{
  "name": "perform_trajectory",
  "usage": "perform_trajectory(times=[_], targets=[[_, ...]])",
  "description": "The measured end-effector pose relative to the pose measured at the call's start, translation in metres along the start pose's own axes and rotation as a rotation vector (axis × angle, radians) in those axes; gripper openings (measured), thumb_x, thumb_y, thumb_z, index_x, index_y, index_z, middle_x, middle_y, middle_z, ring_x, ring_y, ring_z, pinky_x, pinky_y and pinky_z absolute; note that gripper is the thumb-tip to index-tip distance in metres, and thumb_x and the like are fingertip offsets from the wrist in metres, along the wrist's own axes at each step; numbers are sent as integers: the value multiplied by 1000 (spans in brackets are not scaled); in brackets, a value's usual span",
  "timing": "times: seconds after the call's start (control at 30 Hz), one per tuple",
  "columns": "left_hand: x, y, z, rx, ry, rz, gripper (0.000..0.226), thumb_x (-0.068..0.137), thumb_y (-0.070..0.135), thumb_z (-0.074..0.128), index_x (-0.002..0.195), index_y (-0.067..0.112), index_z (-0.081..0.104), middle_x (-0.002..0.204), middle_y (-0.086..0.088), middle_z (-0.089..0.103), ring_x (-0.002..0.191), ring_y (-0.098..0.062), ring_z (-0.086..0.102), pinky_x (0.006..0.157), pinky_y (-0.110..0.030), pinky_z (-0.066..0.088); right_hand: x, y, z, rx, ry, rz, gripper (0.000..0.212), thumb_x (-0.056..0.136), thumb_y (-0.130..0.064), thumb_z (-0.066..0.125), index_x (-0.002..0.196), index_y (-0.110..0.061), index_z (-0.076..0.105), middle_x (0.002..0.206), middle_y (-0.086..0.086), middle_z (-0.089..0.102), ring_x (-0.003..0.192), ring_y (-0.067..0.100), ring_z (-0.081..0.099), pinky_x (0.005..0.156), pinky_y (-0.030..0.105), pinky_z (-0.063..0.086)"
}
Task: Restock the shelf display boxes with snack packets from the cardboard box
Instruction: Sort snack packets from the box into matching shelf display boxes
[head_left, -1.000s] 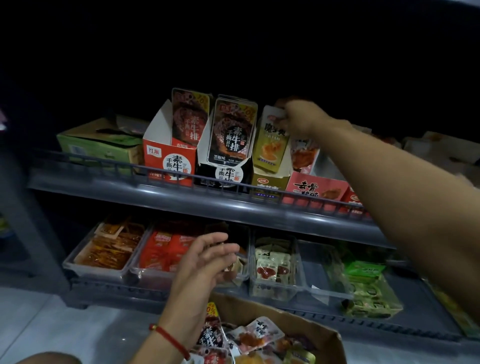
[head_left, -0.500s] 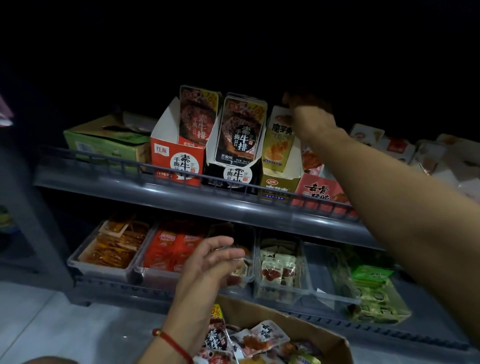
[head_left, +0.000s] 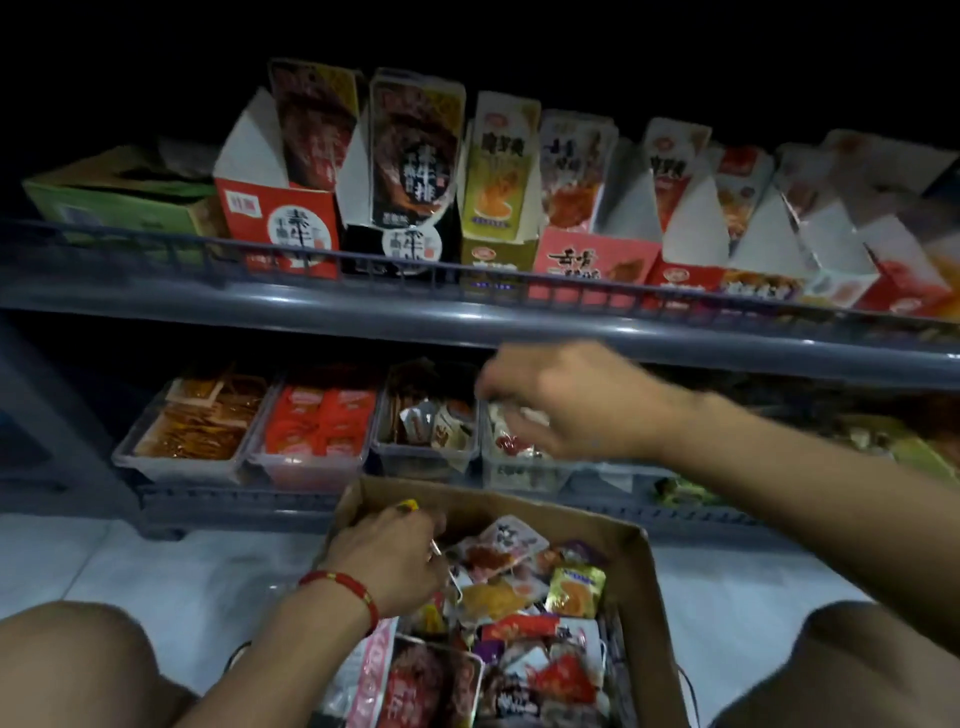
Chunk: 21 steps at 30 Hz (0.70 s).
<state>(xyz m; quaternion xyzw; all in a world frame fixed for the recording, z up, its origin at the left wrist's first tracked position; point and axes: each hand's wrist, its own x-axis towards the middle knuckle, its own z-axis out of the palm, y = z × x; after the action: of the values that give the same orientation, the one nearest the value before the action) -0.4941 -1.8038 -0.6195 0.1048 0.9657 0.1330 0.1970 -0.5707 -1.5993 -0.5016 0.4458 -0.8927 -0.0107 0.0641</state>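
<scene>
The cardboard box (head_left: 641, 582) sits on the floor between my knees, full of mixed snack packets (head_left: 574, 592). My left hand (head_left: 387, 564), with a red bracelet at the wrist, reaches into the box's left side, and its fingers curl down round a snack packet in the pile. My right hand (head_left: 561, 402) hangs blurred in front of the lower shelf, just over a clear tray (head_left: 519, 475) of small packets; its fingers are loosely bent and hold nothing. On the upper shelf stand open display boxes: red (head_left: 280, 228), black (head_left: 400, 244), yellow-green (head_left: 496, 260) and pink (head_left: 592, 260).
The grey upper shelf rail (head_left: 467, 317) runs across above my right hand. The lower shelf holds clear trays of orange (head_left: 197, 426) and red packets (head_left: 317, 421) to the left. A green carton (head_left: 114, 202) stands far left on the upper shelf. Below is pale floor (head_left: 171, 571).
My right hand has come down from the yellow-green display box on the upper shelf to the lower shelf trays. My left hand has dropped from mid-air into the cardboard box. The camera tilted down.
</scene>
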Motion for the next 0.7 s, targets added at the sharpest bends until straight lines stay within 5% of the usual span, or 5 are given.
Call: perform_trajectory(times=[0.13, 0.2, 0.4, 0.53, 0.7], targets=[[0, 8, 38, 85, -191, 94, 39, 95, 40, 52, 133, 28, 55, 139, -6, 60, 129, -29, 55, 102, -35, 47, -48, -16, 77, 131, -761, 164, 33, 102, -40, 55, 128, -20, 58, 117, 5, 64, 100, 24, 62, 87, 40, 55], [1, 10, 56, 79, -281, 134, 41, 95, 42, 56, 135, 31, 53, 139, -8, 60, 127, -30, 57, 100, -35, 49, -71, -25, 115, 219, -930, 179, 40, 101, -37, 60, 131, -12, 59, 125, 10, 63, 108, 28, 60, 89, 36, 51], [6, 16, 86, 75, -437, 181, 39, 101, 39, 50, 138, 26, 52, 134, -11, 58, 121, -32, 56, 95, -35, 46, -118, -53, 209, 199, -979, 232, 33, 97, -30, 64, 123, -9, 60, 115, 14, 66, 102, 34, 65, 79, 42, 56], [14, 10, 87, 65, -437, 167, 42, 98, 42, 55, 139, 30, 52, 134, -7, 60, 118, -26, 59, 97, -35, 50, -134, -60, 229, 188, -914, 273, 42, 98, -9, 55, 140, -7, 48, 126, 18, 62, 112, 38, 63, 86, 41, 53], [19, 9, 88, 56, -394, 133, 48, 97, 44, 58, 142, 30, 50, 133, -7, 60, 119, -27, 59, 100, -38, 50, -135, -55, 221, 340, -884, 447, 24, 99, -22, 61, 121, -13, 63, 119, 11, 64, 105, 28, 64, 88, 40, 56]])
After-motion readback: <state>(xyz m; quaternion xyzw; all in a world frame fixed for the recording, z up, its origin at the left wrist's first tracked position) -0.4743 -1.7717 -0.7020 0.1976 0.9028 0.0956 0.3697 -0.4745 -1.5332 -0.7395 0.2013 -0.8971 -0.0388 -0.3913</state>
